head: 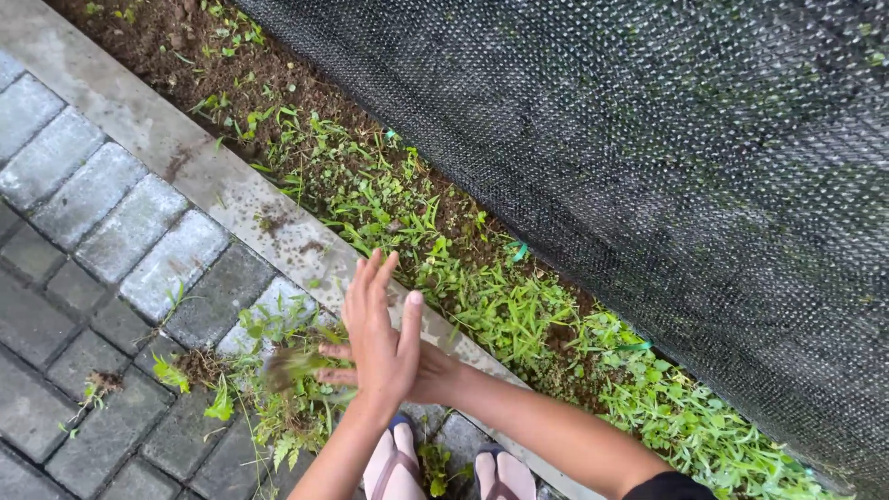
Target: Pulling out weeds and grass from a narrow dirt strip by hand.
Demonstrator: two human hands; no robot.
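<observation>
The left hand (378, 331) stands open in the lower middle of the frame, fingers spread and pointing up, holding nothing. The right hand (370, 363) lies partly behind it, reaching left toward a blurred clump of pulled weeds (289, 366); whether its fingers grip the clump or have let it go I cannot tell, because the blur hides the contact.

If the clump is loose in the air, it could scatter soil and stems across the grey paving blocks (102, 231) rather than land on the weed pile (278, 407) at lower centre. The two hands are close together and could knock each other. The feet in sandals (444, 468) stand just beside the pile, so dirt could fall on them.

There is no work surface here: this is outdoors. A concrete kerb (185, 162) runs diagonally from upper left to bottom centre, dividing the paving from a strip of soil with green weeds (519, 315). Black shade netting (667, 139) fills the upper right.
</observation>
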